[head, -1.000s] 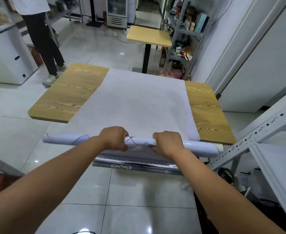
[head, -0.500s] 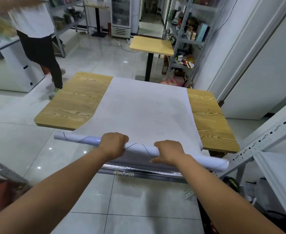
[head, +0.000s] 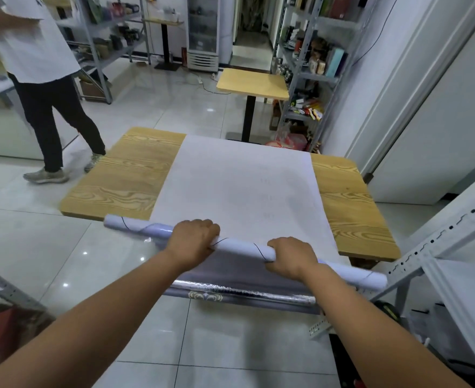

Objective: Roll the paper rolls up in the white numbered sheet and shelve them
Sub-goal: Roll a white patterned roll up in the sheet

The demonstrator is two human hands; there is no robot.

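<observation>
Your left hand [head: 193,242] and right hand [head: 292,257] both clamp down on the roll [head: 243,249], fingers curled over its top and knuckles toward the camera; the thumbs are hidden beneath. The roll, white with thin dark lines curving across it, lies aslant at the near edge of the wooden table [head: 127,175]. Its left end pokes out over the tiled floor [head: 48,247] and its right end reaches toward the grey metal rack [head: 440,242] at your right. It is the wound-up near end of the white sheet [head: 239,186], the rest of which lies flat across the middle of the table and runs to the far edge, with bare wood showing on either side. Faint marks show on the sheet, too pale to read. Just below your hands, a shiny silver roll [head: 244,294] with a gold ornament sits lower than the tabletop. A dark band of material spans between it and the roll you hold; what supports it cannot be told. Whether anything is wrapped inside the white roll cannot be seen. Beyond the table stands a smaller wooden table [head: 253,84] on a black post, beside shelves [head: 314,68] stocked with boxes and packets. At the left, a person [head: 43,79] in a white top and black trousers is in mid-stride across the floor.
</observation>
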